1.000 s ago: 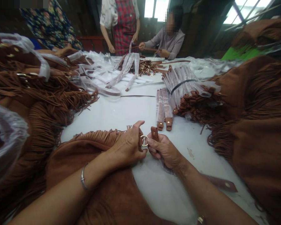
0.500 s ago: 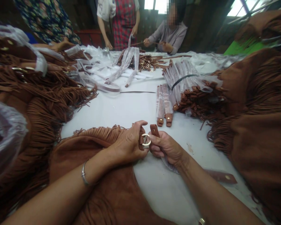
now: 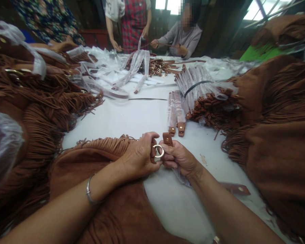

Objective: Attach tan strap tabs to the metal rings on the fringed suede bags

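Note:
My left hand (image 3: pixel 139 156) is closed on the corner of a brown suede fringed bag (image 3: pixel 101 189) lying on the white table (image 3: pixel 142 118), pinching a gold metal ring (image 3: pixel 158 151) fixed to that corner. My right hand (image 3: pixel 180 159) is closed on a brown leather strap (image 3: pixel 167 139), whose rounded end with a small stud sticks up just right of the ring. The strap's other end (image 3: pixel 235 188) lies on the table behind my right forearm. Both hands touch at the ring.
Piles of brown fringed bags (image 3: pixel 277 118) rise at left and right. Plastic-wrapped straps (image 3: pixel 176 112) and a bundle of them (image 3: pixel 200 91) lie ahead. Loose plastic sleeves (image 3: pixel 112 78) and buckles (image 3: pixel 160 69) cover the far end, where other people (image 3: pixel 180 37) handle straps.
My left thumb has curled down onto the ring, and both hands have stayed together at it. The view has shifted slightly; the people at the far end keep working.

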A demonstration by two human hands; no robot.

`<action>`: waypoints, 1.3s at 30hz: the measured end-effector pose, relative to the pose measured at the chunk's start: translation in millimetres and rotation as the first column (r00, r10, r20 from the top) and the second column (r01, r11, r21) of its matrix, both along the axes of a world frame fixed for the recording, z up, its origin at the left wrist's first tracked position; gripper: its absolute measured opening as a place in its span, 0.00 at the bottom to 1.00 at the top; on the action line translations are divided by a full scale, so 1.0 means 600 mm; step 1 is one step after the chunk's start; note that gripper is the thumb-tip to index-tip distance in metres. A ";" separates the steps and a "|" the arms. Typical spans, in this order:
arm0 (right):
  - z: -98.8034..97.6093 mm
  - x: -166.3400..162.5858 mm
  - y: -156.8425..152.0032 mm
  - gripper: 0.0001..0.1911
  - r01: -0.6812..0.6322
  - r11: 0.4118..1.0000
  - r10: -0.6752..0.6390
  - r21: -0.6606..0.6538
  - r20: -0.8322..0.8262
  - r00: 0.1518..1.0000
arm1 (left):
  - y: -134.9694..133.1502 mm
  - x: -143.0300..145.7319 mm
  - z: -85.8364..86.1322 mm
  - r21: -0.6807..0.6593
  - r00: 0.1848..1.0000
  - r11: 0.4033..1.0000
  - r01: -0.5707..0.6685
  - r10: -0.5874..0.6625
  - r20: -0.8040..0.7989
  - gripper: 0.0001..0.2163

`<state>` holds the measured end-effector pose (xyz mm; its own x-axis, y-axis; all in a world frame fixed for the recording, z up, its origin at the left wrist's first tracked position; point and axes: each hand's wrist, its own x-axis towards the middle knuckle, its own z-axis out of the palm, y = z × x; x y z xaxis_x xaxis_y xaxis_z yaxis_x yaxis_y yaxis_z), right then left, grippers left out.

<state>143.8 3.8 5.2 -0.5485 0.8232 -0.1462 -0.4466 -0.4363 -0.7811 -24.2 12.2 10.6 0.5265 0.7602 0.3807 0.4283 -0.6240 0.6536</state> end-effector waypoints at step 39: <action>-0.015 0.025 0.012 0.25 -0.056 0.996 0.043 0.072 0.176 0.983 | 0.005 0.016 -0.012 -0.046 0.994 0.998 -0.053 0.048 -0.102 0.02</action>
